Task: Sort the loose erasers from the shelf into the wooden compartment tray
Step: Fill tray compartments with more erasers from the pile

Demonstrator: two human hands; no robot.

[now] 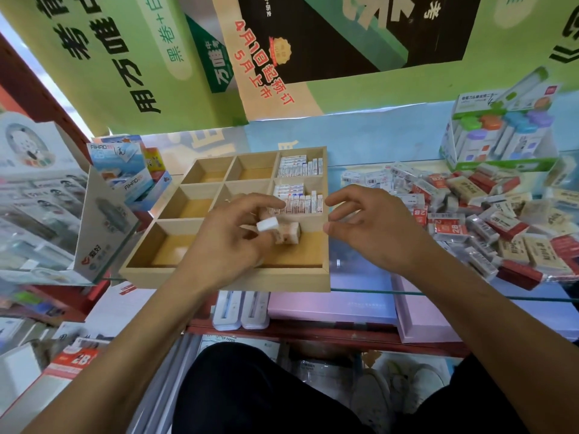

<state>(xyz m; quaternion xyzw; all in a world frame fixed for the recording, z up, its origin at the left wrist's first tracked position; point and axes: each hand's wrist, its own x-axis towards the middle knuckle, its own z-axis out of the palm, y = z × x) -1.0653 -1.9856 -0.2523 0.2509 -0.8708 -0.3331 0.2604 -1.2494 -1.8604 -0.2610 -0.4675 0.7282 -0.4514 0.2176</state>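
We are mid-sort, we judge: our left hand [233, 236] pinches a white eraser [268, 223] over the tray [219, 280], above its near-right compartment, where tan erasers [288, 234] lie. The eraser's long axis runs left-right, tilted slightly up to the right. Our right hand [369, 227] hovers empty, fingers loosely curled. Next: set it down, then reach for the pile [488, 214] on the shelf [360, 278].

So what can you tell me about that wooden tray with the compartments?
The wooden compartment tray looks like pale, light wood with thin dividers forming a three-by-three grid. It sits flat on the glass shelf, near its front edge. The two far right compartments hold rows of small erasers standing on edge; most others look empty. The left hand hovers over its near compartments.
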